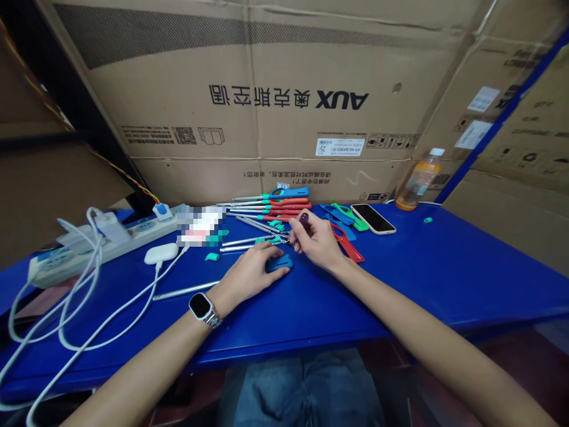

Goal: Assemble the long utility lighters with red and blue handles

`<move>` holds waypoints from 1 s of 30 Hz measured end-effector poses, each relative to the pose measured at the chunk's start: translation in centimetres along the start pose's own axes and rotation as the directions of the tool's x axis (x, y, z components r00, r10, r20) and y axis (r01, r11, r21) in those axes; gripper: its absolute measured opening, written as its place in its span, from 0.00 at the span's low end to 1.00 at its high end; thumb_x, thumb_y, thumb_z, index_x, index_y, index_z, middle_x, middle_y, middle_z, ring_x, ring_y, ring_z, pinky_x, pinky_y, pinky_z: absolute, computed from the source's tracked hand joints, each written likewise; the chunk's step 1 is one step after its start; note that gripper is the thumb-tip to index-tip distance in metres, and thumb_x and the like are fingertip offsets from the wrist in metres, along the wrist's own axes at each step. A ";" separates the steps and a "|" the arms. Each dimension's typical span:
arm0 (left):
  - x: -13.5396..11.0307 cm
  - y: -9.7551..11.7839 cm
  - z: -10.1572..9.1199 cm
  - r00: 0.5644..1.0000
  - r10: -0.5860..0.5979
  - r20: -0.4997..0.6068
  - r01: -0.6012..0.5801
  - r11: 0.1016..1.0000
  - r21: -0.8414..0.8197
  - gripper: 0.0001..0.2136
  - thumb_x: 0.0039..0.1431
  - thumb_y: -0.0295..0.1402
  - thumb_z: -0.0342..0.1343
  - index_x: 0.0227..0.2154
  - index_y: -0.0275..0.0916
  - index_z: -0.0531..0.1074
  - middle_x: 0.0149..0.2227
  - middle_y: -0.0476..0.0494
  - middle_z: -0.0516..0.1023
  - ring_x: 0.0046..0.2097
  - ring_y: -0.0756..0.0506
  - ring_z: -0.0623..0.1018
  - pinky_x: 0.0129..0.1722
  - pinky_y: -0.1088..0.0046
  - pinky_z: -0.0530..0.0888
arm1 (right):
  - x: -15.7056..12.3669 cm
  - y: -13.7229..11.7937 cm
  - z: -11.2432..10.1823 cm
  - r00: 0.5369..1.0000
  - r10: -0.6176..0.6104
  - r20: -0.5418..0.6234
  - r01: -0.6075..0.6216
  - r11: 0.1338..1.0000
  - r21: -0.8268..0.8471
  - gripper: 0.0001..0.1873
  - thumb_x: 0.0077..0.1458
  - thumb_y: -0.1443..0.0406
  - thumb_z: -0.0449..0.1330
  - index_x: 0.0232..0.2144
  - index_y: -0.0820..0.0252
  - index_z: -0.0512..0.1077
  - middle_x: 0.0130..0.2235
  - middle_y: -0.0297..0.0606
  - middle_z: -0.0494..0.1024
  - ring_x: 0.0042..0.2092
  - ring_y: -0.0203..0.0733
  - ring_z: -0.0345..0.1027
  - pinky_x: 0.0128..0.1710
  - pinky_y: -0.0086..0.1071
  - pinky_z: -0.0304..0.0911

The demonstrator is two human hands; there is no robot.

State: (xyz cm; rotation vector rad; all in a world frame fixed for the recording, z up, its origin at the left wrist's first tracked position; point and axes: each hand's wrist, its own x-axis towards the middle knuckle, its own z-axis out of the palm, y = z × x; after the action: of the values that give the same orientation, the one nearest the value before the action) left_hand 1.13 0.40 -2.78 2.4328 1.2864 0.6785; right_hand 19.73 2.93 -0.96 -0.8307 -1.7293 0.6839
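My left hand (253, 270) rests on the blue table (444, 267) with its fingers closed over a blue plastic handle piece (280, 263). My right hand (316, 237) is just to its right, fingers pinched together near the small metal parts and thin rods (258, 226) by the handle; what the pinch holds is too small to make out. Behind the hands lies a row of long lighters with red and blue handles (284, 204). A red handle shell (349, 244) lies to the right of my right hand.
A phone (372, 218) and a drink bottle (418, 181) stand at the back right. A power strip (111, 234) with white cables (89, 332) fills the left. A loose metal rod (186, 290), blue and green shells (342, 214), and big cardboard boxes (267, 95) behind.
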 end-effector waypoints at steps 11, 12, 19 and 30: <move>0.0 0.0 -0.1 0.995 0.059 -0.080 -0.063 0.997 -0.046 0.13 0.58 0.40 0.59 0.42 0.39 0.75 0.40 0.42 0.77 0.42 0.41 0.77 0.42 0.63 0.74 | 0.6 -0.5 0.1 0.996 -0.013 0.091 0.021 0.997 -0.080 0.19 0.64 0.53 0.53 0.27 0.58 0.64 0.23 0.32 0.72 0.23 0.33 0.67 0.22 0.25 0.62; 0.2 0.1 -0.5 0.986 0.072 -0.150 -0.084 0.993 -0.080 0.12 0.59 0.39 0.59 0.42 0.39 0.75 0.40 0.42 0.77 0.41 0.41 0.77 0.41 0.64 0.74 | 0.7 -0.6 0.1 0.995 -0.011 0.098 0.020 0.996 -0.084 0.19 0.64 0.53 0.53 0.27 0.58 0.64 0.23 0.32 0.72 0.23 0.33 0.67 0.22 0.25 0.62; 4.4 3.1 -4.8 0.855 0.044 -0.516 -0.249 0.909 -0.335 0.10 0.59 0.40 0.61 0.33 0.37 0.75 0.32 0.46 0.78 0.33 0.49 0.76 0.33 0.74 0.72 | 1.0 -0.4 0.1 0.991 0.011 0.133 -0.003 0.998 -0.064 0.18 0.63 0.52 0.55 0.28 0.58 0.65 0.23 0.33 0.74 0.22 0.34 0.67 0.22 0.26 0.62; 5.8 2.5 -3.3 0.916 0.030 -0.400 -0.280 0.761 -0.586 0.09 0.56 0.38 0.64 0.32 0.38 0.78 0.31 0.45 0.79 0.31 0.48 0.77 0.30 0.73 0.73 | 1.4 -1.0 -0.9 0.968 0.068 0.242 -0.098 0.989 0.114 0.19 0.59 0.49 0.58 0.34 0.60 0.68 0.29 0.33 0.74 0.23 0.31 0.65 0.19 0.25 0.62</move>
State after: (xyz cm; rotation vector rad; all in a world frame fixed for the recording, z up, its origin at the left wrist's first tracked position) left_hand 3.90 4.01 2.74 1.8966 0.7622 1.4159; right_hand 20.07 3.49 0.90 -0.7614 -1.8503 0.9712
